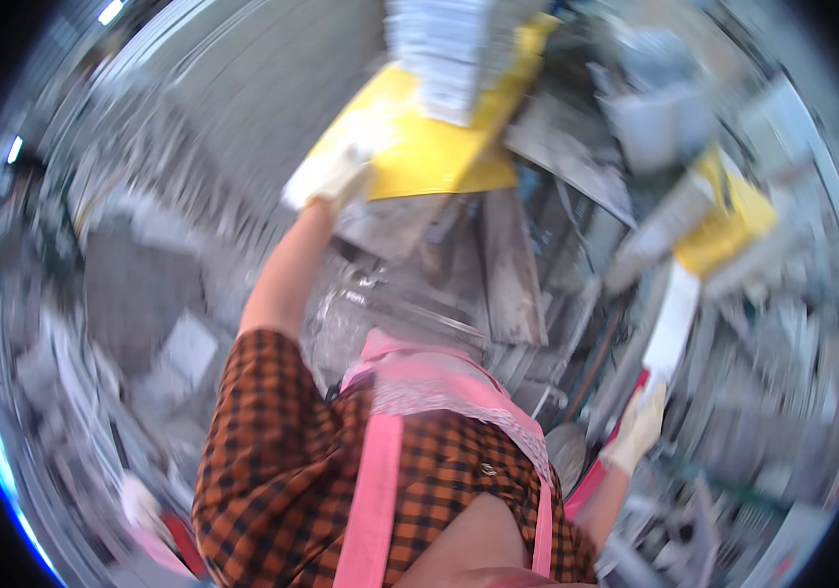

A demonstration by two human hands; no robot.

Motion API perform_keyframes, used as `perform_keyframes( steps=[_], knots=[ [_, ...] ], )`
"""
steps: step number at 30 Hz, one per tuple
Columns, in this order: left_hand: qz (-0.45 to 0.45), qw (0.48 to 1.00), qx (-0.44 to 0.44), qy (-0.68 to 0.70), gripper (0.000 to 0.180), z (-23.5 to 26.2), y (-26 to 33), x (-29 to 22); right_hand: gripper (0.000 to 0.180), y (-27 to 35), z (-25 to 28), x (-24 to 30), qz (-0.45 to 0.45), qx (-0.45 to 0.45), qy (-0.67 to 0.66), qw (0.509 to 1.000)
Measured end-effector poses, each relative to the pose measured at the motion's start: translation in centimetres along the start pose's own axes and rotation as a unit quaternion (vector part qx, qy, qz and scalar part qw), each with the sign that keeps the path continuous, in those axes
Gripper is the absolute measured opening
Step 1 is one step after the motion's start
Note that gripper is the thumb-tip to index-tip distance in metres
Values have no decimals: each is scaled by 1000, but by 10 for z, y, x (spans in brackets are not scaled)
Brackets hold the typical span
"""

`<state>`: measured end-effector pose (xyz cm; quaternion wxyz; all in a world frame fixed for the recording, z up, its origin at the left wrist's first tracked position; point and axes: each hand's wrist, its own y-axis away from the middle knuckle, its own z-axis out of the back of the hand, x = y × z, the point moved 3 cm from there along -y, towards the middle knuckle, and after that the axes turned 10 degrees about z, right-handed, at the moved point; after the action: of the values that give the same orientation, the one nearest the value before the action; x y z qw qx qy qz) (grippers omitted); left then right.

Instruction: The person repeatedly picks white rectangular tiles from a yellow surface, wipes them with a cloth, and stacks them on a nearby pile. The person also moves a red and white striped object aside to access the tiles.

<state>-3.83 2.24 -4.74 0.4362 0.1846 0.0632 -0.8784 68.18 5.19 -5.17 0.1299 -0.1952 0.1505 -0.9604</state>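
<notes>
My left hand (341,174), in a pale glove, is at the left edge of a shiny yellow sheet (439,167) in front of me. Its fingers are blurred but look closed over that edge. A stack of whitish, layered pieces (439,59) stands on the yellow sheet. Out to my right, my right hand (640,423), also gloved, is closed at the lower end of a flat white strip (674,318). Something red lies along that hand and wrist. Beyond the strip's far end is a second yellow piece (728,216). Motion smears most of the view.
Another person's gloved hand (142,507) with a red sleeve shows at the lower left. A long board (516,265) and clear plastic wrap (351,309) lie before me. White containers (660,113) stand at the far right. Grey clutter surrounds both sides.
</notes>
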Motion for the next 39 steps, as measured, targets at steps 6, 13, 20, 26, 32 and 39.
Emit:
perform_keyframes(
  steps=[6, 13, 20, 26, 32, 39],
  knots=[
    [53, 959, 87, 263, 51, 14, 26, -27, 65, -58, -18, -14, 171, 104, 276, 940],
    [77, 946, 65, 310, 49, 17, 34, -29, 79, -83, -30, -7, 100, 230, 361, 898],
    [70, 950, 38, 304, 49, 21, 37, -30, 85, -86, -46, -34, 96, 197, 329, 919],
    [80, 944, 121, 296, 66, 13, 30, -27, 48, -110, 4, -4, -48, 115, 102, 987],
    [41, 938, 78, 335, 55, 1, 34, -23, 38, -122, -16, 154, -42, 40, -369, 928],
    [23, 927, 170, 333, 72, 13, 38, -24, 41, -120, -161, 416, 77, 117, -437, 889]
  ],
)
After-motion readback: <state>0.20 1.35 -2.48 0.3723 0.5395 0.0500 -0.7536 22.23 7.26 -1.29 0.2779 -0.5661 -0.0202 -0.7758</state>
